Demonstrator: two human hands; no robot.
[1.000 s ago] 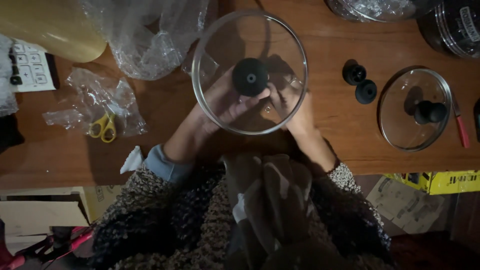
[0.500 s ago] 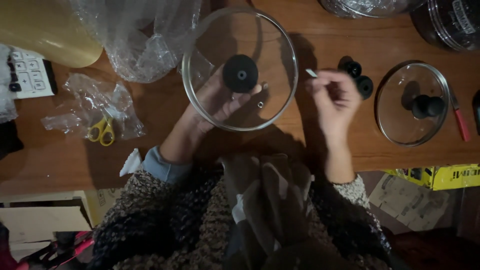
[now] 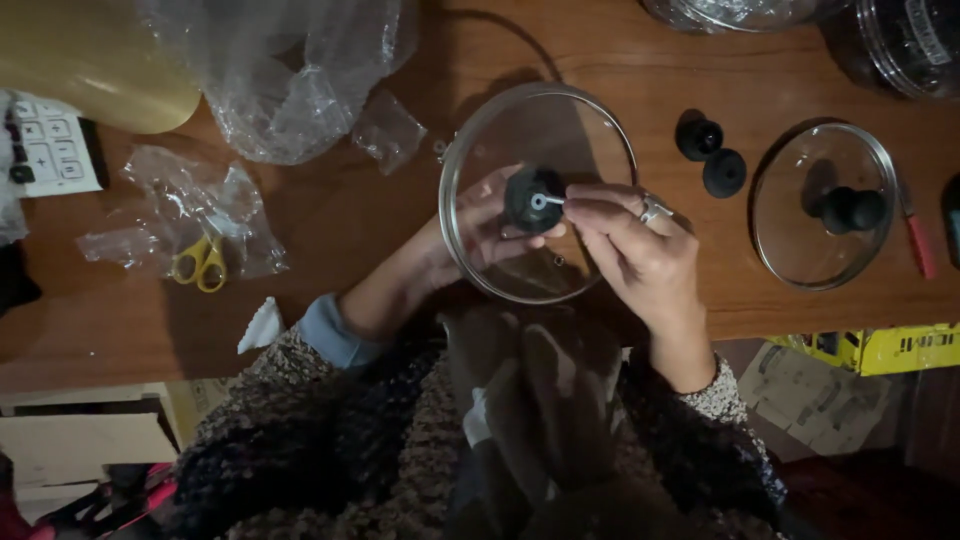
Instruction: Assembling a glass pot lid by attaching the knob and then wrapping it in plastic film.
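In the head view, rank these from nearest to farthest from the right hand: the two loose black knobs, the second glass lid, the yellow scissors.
From the right hand:
1. Two loose black knobs, just beyond it on the wooden table, towards the far edge.
2. Second glass lid, further out on the same side.
3. Yellow scissors, far across on the left-hand side, lying on clear plastic.

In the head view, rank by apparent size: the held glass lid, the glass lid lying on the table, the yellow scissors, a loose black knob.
1. Held glass lid, though raised nearer the camera.
2. Glass lid on the table.
3. Yellow scissors.
4. Loose black knob.
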